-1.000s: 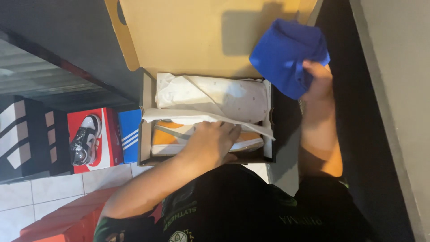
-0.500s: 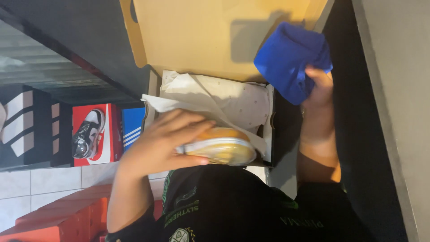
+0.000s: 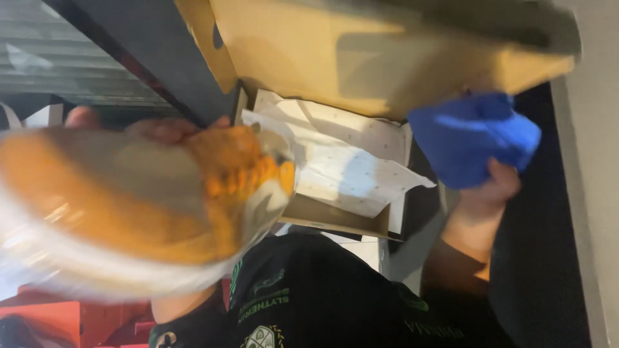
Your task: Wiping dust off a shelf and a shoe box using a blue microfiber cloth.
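Orange shoe (image 3: 135, 200) near box rim (image 3: 335, 222), blue cloth (image 3: 474, 138) beside lid (image 3: 361, 58)

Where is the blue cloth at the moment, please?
In the head view the blue cloth is at the right, bunched in the right hand, beside the open shoebox and just under its raised lid.

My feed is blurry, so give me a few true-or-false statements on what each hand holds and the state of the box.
1. The left hand holds an orange and white shoe. True.
2. The right hand is empty. False: it grips a blue cloth.
3. The cardboard shoebox is closed. False: its lid stands open.
4. White tissue paper lies in the box. True.
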